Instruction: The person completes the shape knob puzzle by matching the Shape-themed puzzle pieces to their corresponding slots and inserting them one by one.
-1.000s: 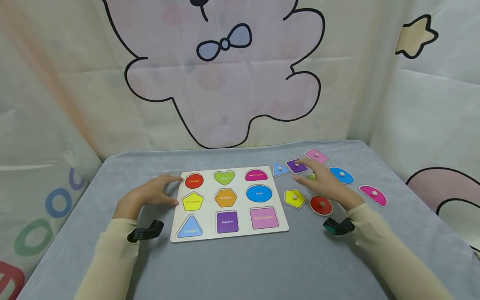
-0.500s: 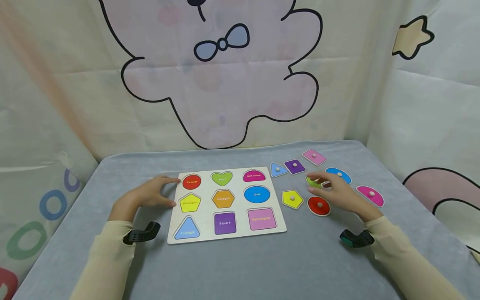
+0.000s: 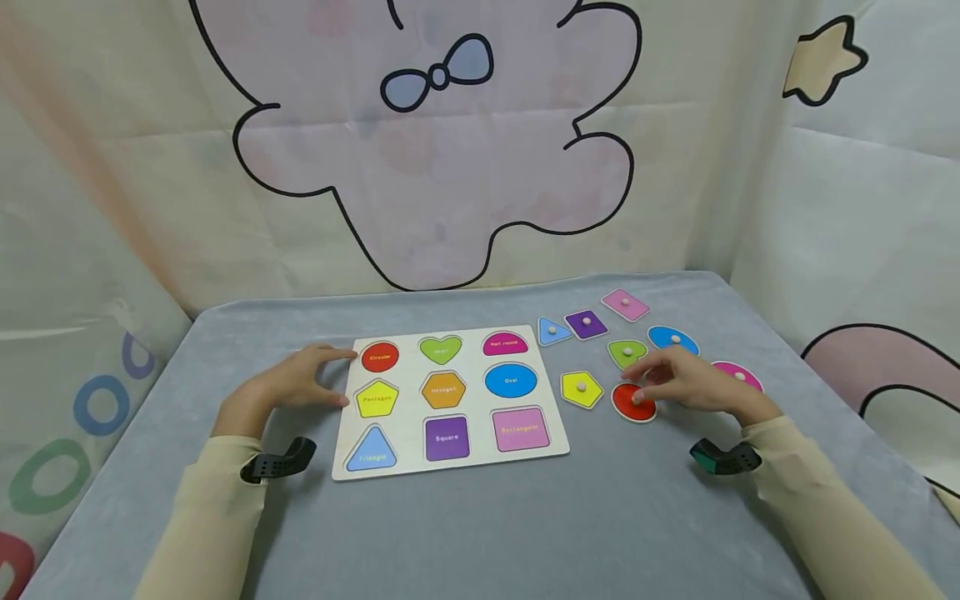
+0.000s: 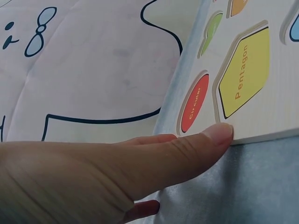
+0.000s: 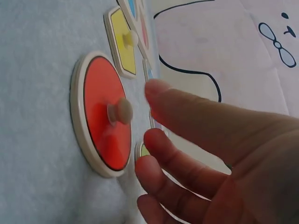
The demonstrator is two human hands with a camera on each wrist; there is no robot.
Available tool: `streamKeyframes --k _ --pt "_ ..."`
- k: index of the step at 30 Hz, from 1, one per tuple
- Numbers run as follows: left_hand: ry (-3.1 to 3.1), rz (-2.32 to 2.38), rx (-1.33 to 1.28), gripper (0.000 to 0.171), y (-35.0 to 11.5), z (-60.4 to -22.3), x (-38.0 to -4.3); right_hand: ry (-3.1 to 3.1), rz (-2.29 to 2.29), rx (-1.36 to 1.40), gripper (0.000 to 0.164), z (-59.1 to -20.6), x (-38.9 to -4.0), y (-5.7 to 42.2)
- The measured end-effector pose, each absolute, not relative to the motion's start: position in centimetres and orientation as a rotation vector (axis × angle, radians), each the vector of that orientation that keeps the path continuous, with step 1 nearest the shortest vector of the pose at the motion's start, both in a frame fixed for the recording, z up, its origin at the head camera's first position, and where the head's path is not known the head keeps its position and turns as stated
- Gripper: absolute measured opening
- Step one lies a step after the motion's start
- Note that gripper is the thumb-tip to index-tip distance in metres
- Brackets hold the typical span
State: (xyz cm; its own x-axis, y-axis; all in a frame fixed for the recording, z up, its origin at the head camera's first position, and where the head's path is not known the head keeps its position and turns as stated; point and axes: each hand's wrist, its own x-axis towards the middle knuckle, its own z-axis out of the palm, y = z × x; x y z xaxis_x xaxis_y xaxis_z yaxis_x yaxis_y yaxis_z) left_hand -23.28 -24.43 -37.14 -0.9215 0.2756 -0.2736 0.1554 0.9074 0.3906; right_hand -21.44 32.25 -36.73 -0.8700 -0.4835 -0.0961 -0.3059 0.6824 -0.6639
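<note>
The white puzzle board (image 3: 410, 446), with printed shapes in recesses, lies flat on the table. At its left edge my left hand (image 3: 288, 385) rests with thumb and a finger extended; in the left wrist view the thumb (image 4: 205, 144) touches the rim below the yellow pentagon recess. My right hand (image 3: 682, 379) hovers over a red round puzzle piece (image 3: 625, 405), fingers loosely bent. The right wrist view has its wooden knob (image 5: 124, 111) a small gap away from the fingertips, and nothing is held. A yellow pentagon piece (image 3: 581, 397) lies just left of the red one.
Further knobbed pieces lie right of the board: a blue triangle (image 3: 552, 332), purple square (image 3: 581, 327), pink rectangle (image 3: 625, 309), green heart (image 3: 622, 352), blue oval (image 3: 663, 337) and magenta half round (image 3: 748, 377). A printed curtain (image 3: 442, 167) hangs behind the table (image 3: 465, 533).
My right hand has moved from over the purple square, past the green heart, nearer to me and over the red round piece. The left hand stays at the board's edge.
</note>
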Motion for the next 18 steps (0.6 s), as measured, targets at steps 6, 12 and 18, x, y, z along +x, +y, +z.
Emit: streamKeyframes --k 6,12,18 --pt "2.747 0.53 0.311 0.086 -24.6 -37.09 -23.29 2.576 -0.961 -0.671 0.028 -36.97 -21.53 32.58" --pt "2.743 0.524 0.288 0.087 -24.84 -37.36 -23.38 2.561 -0.946 -0.646 0.027 -37.28 -21.78 32.54" --pt "2.739 0.535 0.302 0.086 -24.86 -37.45 -23.62 2.565 -0.928 -0.661 0.019 -37.15 -21.73 32.62"
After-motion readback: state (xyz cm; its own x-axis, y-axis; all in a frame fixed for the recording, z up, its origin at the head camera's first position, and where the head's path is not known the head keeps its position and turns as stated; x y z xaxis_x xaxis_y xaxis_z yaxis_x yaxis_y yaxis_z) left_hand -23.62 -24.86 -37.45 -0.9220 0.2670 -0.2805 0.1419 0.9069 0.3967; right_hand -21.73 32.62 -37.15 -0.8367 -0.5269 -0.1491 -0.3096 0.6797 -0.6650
